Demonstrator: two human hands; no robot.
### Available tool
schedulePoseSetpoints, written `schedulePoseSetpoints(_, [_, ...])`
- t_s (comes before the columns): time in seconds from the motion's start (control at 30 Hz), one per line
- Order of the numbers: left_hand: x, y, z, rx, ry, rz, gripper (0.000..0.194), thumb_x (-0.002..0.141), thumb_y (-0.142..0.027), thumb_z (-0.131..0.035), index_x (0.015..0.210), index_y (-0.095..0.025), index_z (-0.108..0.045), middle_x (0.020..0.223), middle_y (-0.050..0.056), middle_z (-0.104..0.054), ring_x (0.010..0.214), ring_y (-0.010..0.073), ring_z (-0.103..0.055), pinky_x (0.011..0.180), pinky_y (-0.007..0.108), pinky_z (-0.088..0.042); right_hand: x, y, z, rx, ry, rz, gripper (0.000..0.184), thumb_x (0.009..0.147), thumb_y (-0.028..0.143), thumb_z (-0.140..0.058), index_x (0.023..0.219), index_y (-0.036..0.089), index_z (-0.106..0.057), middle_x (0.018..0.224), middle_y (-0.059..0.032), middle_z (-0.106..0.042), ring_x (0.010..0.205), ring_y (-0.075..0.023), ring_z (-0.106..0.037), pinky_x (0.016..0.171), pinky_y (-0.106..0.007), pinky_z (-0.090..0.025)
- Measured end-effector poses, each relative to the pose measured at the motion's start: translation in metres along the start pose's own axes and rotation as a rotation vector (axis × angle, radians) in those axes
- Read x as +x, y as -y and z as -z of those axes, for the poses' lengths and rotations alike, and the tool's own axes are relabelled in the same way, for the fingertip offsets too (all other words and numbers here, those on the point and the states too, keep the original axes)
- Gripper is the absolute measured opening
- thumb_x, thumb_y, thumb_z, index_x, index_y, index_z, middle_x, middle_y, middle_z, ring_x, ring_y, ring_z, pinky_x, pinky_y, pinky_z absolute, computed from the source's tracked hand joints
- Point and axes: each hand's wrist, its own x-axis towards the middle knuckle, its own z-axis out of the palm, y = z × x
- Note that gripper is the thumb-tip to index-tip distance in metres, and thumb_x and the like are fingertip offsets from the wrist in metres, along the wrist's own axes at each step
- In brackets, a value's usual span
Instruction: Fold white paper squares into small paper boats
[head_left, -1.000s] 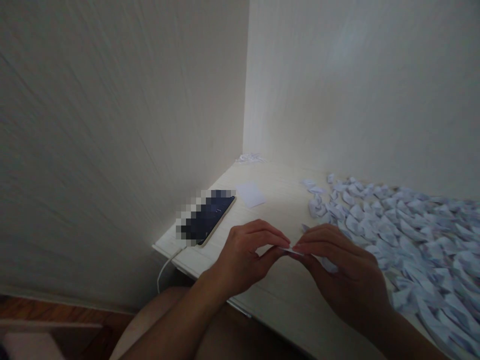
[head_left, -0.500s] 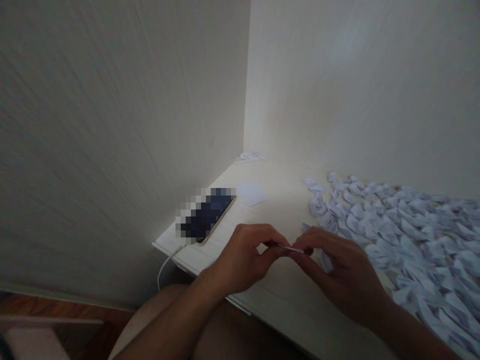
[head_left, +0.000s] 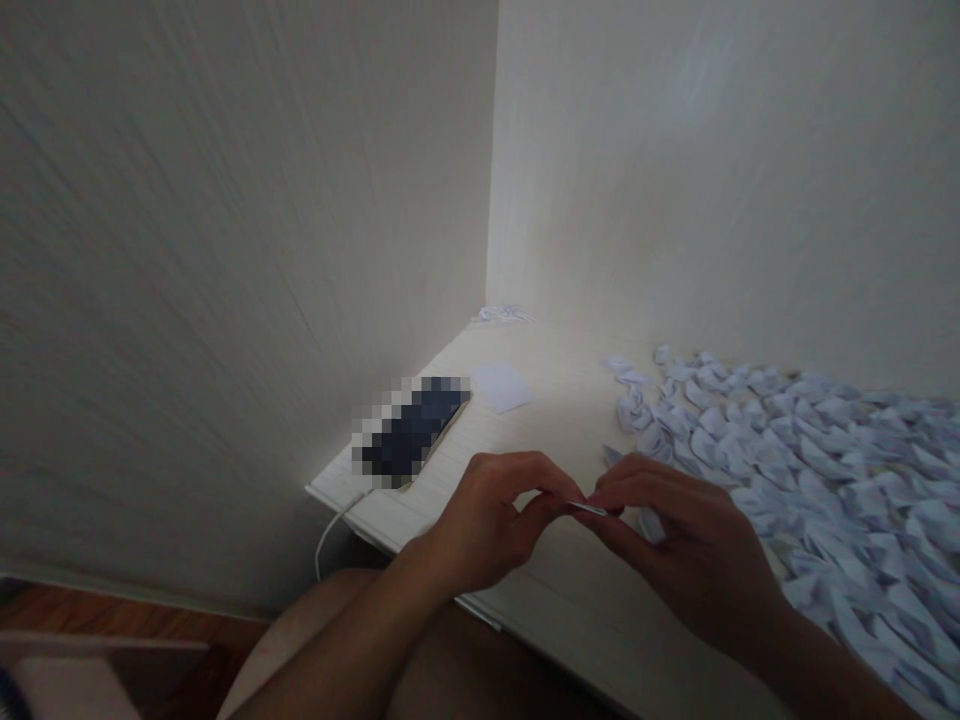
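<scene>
Between the fingertips of both hands is a small folded piece of white paper (head_left: pixel 586 508), seen almost edge-on. My left hand (head_left: pixel 499 515) pinches its left end with thumb and forefinger. On the other side, my right hand (head_left: pixel 682 530) pinches the right end, thumb below and fingers above. The two sets of fingertips nearly meet and hide most of the paper. Just beyond and to the right of my right hand spreads a large heap of folded white paper pieces (head_left: pixel 832 460).
A dark phone (head_left: pixel 412 430), partly pixelated, lies on the white table (head_left: pixel 547 610) at left, with a white cable (head_left: pixel 330 530) hanging off the edge. Beside it is a flat white paper sheet (head_left: pixel 502 387). Thin paper scraps (head_left: pixel 501 314) lie in the corner where two walls meet.
The fingertips of both hands have shifted slightly along the folded paper, my right fingers now covering its upper side more. The paper is still held in both pinches; nothing else has moved.
</scene>
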Motion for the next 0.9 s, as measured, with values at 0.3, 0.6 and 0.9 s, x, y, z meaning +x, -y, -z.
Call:
schedulePoseSetpoints(0.3, [0.001,-0.011,0.002,0.186,-0.153,-0.399,0.013,0.09,-0.008,-0.066,0.091,-0.019,-0.073,0.096,0.008,-0.079,0.091,0.0168,-0.076,0.081,0.025,-0.062,-0.005,0.009,0.004,-0.241,-0.164,0.281,0.022,0.084,0.004,-0.069,0.086,0.026,-0.069,0.076,0.001,-0.075,0.066,-0.0138,-0.066,0.061,-0.031,-0.049])
schedulePoseSetpoints(0.6, [-0.005,-0.026,-0.007,0.127,-0.294,-0.314,0.012,0.087,-0.014,-0.073,0.096,-0.02,-0.074,0.096,0.006,-0.078,0.087,0.0187,-0.077,0.073,0.023,-0.065,-0.013,0.019,0.016,-0.403,-0.115,0.395,0.011,0.094,0.009,-0.063,0.098,0.016,-0.07,0.085,-0.0012,-0.078,0.08,-0.0162,-0.069,0.07,-0.036,-0.045])
schedulePoseSetpoints(0.9, [0.0,-0.01,-0.004,0.192,-0.148,-0.419,0.019,0.089,-0.006,-0.065,0.104,-0.017,-0.071,0.099,0.01,-0.075,0.091,0.017,-0.073,0.081,0.026,-0.06,-0.009,0.017,0.005,-0.349,-0.228,0.277,0.019,0.085,0.001,-0.069,0.09,0.019,-0.072,0.08,0.0007,-0.076,0.075,-0.0149,-0.066,0.069,-0.034,-0.047])
